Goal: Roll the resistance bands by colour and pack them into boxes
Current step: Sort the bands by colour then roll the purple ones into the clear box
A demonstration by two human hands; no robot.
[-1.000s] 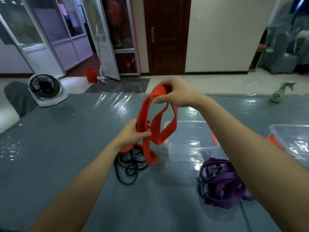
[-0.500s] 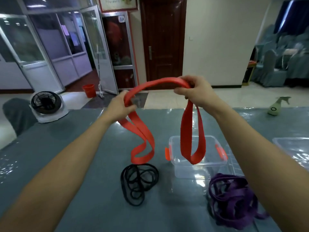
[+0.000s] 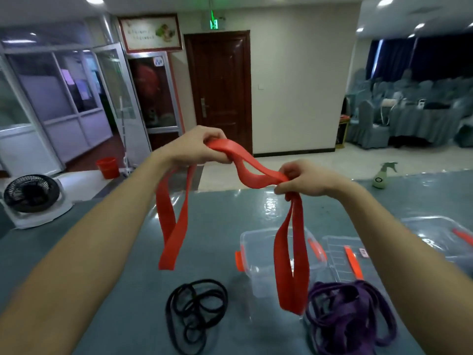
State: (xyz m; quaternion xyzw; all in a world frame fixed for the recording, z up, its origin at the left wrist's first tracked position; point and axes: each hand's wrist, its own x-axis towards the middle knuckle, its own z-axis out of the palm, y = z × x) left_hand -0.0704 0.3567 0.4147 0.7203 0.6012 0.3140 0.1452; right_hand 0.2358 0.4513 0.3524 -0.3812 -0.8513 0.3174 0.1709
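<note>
Left hand (image 3: 192, 149) and right hand (image 3: 304, 179) each clench the wide, flat, matte red rubber band (image 3: 171, 226) in the air; two limp loops dangle. Below, a clear lidless plastic box (image 3: 258, 275) sits at 5 o'clock, thin black cord-like bands (image 3: 197, 308) coil at 6, and purple flat bands (image 3: 350, 316) are heaped at 4.

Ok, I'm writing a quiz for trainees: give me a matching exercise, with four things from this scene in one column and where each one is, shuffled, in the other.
1. red band
2. black bands
3. purple bands
4. spray bottle

A. standing near the far edge of the table
B. held up by the left hand and right hand
C. heaped on the table, near right
D. coiled on the table, left of the clear box

Pairs: 1-B, 2-D, 3-C, 4-A
</note>
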